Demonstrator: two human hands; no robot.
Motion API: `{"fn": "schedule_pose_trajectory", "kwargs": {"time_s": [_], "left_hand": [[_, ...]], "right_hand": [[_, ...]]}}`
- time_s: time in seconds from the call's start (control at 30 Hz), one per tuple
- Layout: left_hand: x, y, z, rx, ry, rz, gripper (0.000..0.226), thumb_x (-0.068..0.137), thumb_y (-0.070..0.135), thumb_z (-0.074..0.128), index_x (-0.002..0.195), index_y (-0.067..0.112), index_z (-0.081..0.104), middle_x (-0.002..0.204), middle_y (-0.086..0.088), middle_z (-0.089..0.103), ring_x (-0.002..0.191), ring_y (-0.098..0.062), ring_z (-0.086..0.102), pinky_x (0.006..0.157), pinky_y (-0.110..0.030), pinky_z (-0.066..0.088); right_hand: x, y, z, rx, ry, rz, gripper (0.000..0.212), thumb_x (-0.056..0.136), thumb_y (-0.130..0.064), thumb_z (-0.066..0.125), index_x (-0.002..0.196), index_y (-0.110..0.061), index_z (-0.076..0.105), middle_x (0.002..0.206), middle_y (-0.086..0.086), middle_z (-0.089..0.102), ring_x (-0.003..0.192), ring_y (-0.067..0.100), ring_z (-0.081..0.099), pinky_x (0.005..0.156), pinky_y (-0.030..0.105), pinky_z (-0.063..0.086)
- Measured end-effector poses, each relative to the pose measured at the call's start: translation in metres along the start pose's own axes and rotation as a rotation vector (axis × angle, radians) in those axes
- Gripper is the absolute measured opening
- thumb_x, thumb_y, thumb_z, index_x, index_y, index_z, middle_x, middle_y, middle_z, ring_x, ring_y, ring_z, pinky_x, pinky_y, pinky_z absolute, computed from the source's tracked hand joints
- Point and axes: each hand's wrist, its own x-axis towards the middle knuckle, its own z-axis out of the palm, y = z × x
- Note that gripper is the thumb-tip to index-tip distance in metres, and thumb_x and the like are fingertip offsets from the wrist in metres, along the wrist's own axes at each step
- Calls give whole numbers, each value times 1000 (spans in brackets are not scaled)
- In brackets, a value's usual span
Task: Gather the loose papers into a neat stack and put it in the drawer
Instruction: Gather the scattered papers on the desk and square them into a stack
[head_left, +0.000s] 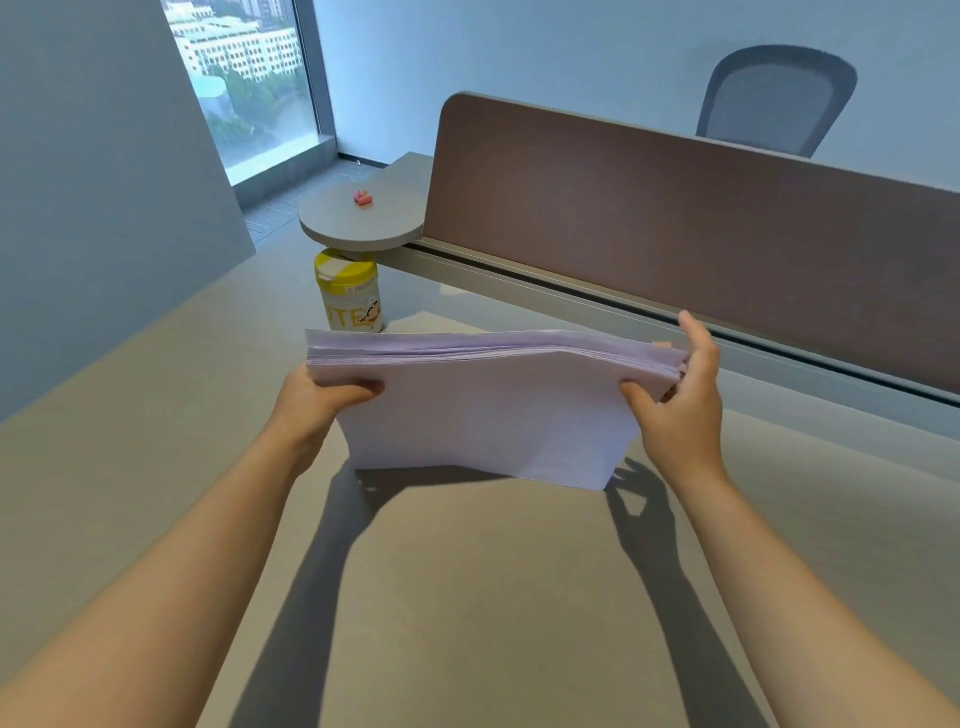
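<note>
A thick stack of white papers (488, 410) stands on its long edge on the beige desk (467, 571), upright and slightly tilted, its upper edges nearly flush. My left hand (317, 400) grips the stack's left end, thumb on the near face. My right hand (680, 400) holds the right end, thumb in front and fingers raised behind the top corner. No drawer is in view.
A yellow-lidded canister (349, 291) stands behind the papers near a small round grey shelf (358, 218) carrying a small pink item (362, 197). A brown divider panel (675, 228) runs along the desk's far side, with a grey office chair (774, 98) beyond it. A window is at far left.
</note>
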Motion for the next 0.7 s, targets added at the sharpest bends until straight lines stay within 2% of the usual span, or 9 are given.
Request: {"fn": "schedule_pose_trajectory", "kwargs": {"time_s": [0.07,0.13,0.2,0.3,0.4,0.47,0.53,0.6,0.7], "left_hand": [[1,3,1,-9,-6,14,50,74,-14,58,123,-6,52,89,-1,62,96,-26,56,74,-26,47],[4,6,2,-29,-5,28,49,75,-10,61,123,-3,52,92,-1,62,94,-23,58,73,-26,47],[4,10,3,-52,1,27,42,77,-3,62,117,7,54,93,1,61,88,-15,58,68,-23,49],[2,18,9,-91,25,15,18,84,9,57,100,18,55,88,5,59,81,-8,55,59,-16,50],[3,28,16,-145,159,-42,13,90,27,50,91,14,54,82,5,54,78,-9,50,64,-20,40],[7,34,19,-150,254,-84,25,88,39,50,82,15,54,87,0,54,86,-14,49,74,-25,39],[10,39,24,-119,305,-102,29,86,43,52,91,14,52,97,-3,51,97,-18,45,83,-32,36],[13,40,26,-87,325,-98,24,86,37,53,88,13,54,83,-1,51,90,-17,44,77,-32,36],[15,36,24,-61,363,-120,15,86,22,47,75,13,52,70,1,41,74,-15,39,61,-26,32]], "right_hand": [[-1,-2,-1,-164,-45,-153,65,86,-2,53,140,-28,27,124,0,39,110,10,40,89,22,34],[1,0,-2,-335,-81,-256,52,88,-2,51,134,-23,42,135,12,41,116,21,45,88,23,33],[2,3,-3,-418,-94,-280,40,87,0,51,125,-12,55,137,20,42,118,33,47,88,25,34],[5,4,-3,-425,-89,-278,35,86,1,53,119,-8,60,134,23,44,111,35,50,87,27,36],[8,1,-3,-397,-86,-323,31,83,4,55,111,-4,65,123,25,53,97,29,55,80,23,37],[8,0,-3,-372,-79,-354,31,81,6,56,108,-2,66,109,23,59,92,28,57,74,9,36],[7,-1,-4,-302,-72,-290,33,80,4,57,113,-3,62,105,11,58,93,19,53,72,1,34],[7,-2,-4,-209,-45,-167,42,80,-1,60,121,-8,54,107,-2,50,97,11,46,74,-1,32],[8,-1,-3,-27,-30,20,52,77,-3,65,125,-11,46,108,-3,48,98,12,45,77,12,39]]}}
